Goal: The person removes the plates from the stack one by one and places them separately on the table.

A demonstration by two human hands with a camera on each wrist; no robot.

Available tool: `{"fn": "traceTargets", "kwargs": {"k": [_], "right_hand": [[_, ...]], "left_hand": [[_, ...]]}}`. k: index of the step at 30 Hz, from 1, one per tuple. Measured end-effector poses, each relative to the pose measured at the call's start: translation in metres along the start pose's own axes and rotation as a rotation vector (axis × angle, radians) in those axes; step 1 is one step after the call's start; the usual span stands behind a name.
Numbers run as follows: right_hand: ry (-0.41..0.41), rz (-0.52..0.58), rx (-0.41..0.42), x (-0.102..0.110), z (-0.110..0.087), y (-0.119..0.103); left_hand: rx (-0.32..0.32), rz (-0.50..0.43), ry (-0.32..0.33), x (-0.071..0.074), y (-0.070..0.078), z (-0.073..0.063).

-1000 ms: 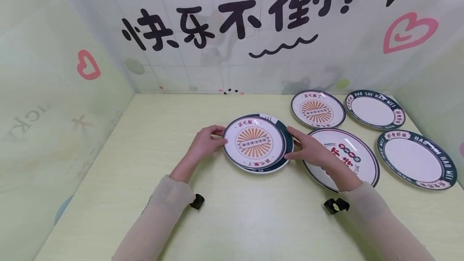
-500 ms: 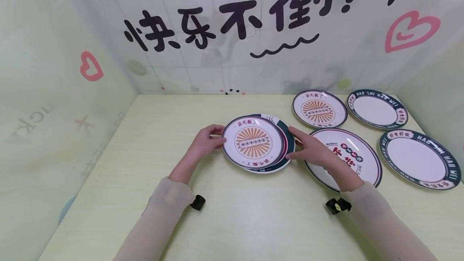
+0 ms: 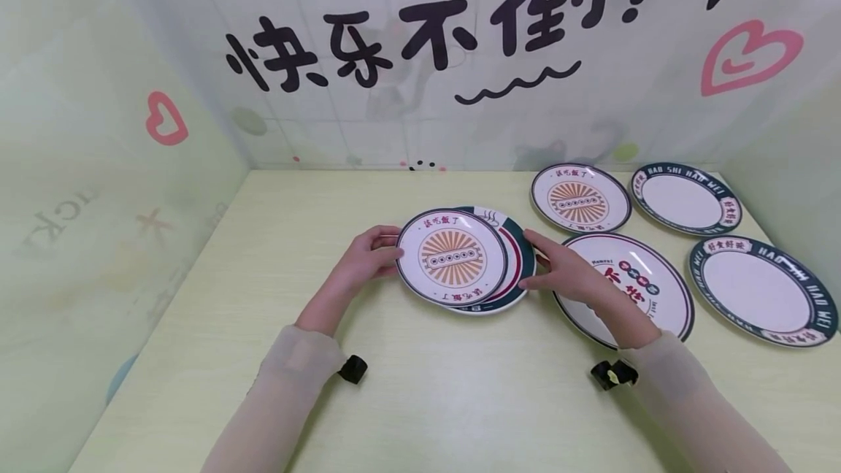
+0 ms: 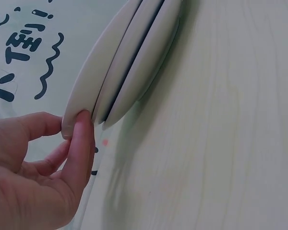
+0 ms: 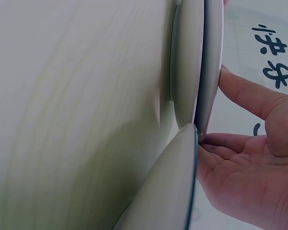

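In the head view my left hand pinches the left rim of a round white plate with an orange sunburst. This plate lies shifted left over a green-rimmed plate with a red ring inside. The left wrist view shows thumb and fingers on both sides of the top plate's edge, with two more plates stacked below. My right hand grips the right edge of the green-rimmed plate. In the right wrist view its thumb and fingers meet the stacked plates' rims.
A large white plate with red lettering lies beneath the right forearm, close to the stack. Behind it is a second sunburst plate. Two oval plates with dark lettered rims sit at the right. Printed walls enclose the pale table.
The sunburst plate has slid left with my left hand, baring more of the green-rimmed plate and its red ring. My right hand has stayed at the stack's right edge.
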State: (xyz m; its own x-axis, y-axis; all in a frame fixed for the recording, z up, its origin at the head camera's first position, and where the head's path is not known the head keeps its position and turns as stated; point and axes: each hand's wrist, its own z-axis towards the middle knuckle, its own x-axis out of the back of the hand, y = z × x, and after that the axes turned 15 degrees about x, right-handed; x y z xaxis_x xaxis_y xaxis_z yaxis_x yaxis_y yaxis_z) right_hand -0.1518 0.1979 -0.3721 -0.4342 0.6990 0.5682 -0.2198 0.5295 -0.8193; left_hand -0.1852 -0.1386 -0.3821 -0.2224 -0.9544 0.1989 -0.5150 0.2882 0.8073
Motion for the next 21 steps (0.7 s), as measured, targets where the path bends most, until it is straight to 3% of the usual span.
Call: {"fn": "traceTargets", "kwargs": {"k": [13,21], "right_hand": [[-0.007,-0.032,-0.017,-0.001,0.000,0.001],[-0.007,-0.039,-0.009,0.000,0.000,0.000]], "left_hand": [[0.003,-0.090,-0.024,0.010,-0.004,-0.008],[-0.011,-0.135,-0.005,0.020,-0.004,-0.010]]}}
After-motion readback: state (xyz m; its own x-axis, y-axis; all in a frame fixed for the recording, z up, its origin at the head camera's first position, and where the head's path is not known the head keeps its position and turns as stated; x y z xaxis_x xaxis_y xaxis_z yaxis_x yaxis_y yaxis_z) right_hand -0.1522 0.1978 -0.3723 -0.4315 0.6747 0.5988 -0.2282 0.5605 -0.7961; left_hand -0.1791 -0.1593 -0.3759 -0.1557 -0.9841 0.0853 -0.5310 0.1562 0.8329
